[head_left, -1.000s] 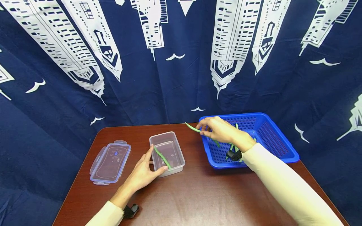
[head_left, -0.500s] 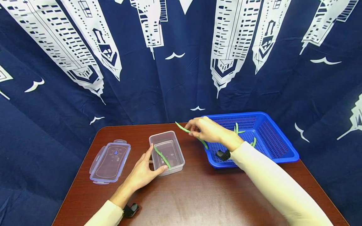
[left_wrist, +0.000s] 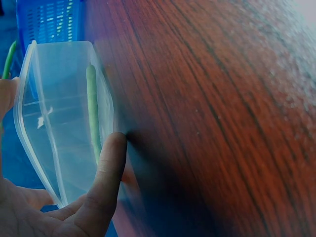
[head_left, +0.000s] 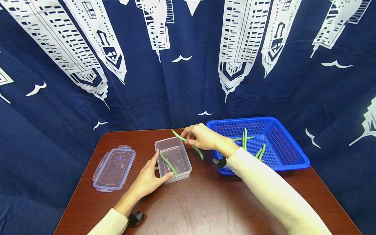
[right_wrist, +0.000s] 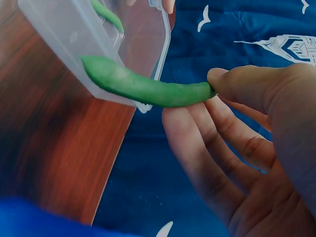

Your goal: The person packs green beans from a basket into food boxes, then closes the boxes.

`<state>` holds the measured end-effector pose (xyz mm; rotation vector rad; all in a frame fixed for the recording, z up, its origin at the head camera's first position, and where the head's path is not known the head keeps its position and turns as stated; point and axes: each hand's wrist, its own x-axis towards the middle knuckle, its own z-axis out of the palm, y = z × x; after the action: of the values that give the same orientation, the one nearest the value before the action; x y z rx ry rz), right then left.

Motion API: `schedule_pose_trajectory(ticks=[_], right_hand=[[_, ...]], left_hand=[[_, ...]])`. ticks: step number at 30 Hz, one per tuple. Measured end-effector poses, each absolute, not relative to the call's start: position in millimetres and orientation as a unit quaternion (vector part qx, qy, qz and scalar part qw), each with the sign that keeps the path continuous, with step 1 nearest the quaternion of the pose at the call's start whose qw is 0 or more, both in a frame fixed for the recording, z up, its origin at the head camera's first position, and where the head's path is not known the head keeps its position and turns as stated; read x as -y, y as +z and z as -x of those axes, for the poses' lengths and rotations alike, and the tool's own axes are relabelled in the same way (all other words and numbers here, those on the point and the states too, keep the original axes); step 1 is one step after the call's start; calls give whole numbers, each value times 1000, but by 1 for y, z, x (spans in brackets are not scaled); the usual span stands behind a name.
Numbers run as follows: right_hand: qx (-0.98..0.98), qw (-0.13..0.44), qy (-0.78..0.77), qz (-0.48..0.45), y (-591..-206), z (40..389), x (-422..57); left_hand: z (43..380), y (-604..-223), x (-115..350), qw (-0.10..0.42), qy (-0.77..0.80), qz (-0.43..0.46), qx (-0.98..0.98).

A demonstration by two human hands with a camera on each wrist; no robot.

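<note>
My right hand (head_left: 199,136) pinches a green bean (head_left: 197,152) between thumb and fingertips, just right of a clear plastic food container (head_left: 188,165). In the right wrist view the bean (right_wrist: 143,89) sticks out past my fingertips and overlaps the container's rim. Another green bean (head_left: 168,162) lies slantwise inside the container along its left side. My left hand (head_left: 148,180) rests at the container's left front corner, fingers spread. Its thumb (left_wrist: 111,158) lies straight along the front wall, and its index finger reaches the left rim.
Right of the container, a blue plastic basket (head_left: 288,148) holds several green beans (head_left: 245,138). A clear lid with a blue seal (head_left: 116,169) lies flat at the left. Behind the brown wooden table (head_left: 205,202) hangs a navy curtain with white buildings.
My right hand has moved left from over the basket to beside the container, carrying the green bean. More beans in the basket show now. My left hand has stayed in place.
</note>
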<state>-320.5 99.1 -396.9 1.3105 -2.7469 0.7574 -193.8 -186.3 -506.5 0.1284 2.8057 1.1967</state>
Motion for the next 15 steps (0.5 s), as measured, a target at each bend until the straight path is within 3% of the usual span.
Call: schedule_pose_trajectory(ticks=[15], right_hand=[[867,-47,274,-414,-417,317,-70]], left_hand=[[192,-505,185,51,389,-45,-919]])
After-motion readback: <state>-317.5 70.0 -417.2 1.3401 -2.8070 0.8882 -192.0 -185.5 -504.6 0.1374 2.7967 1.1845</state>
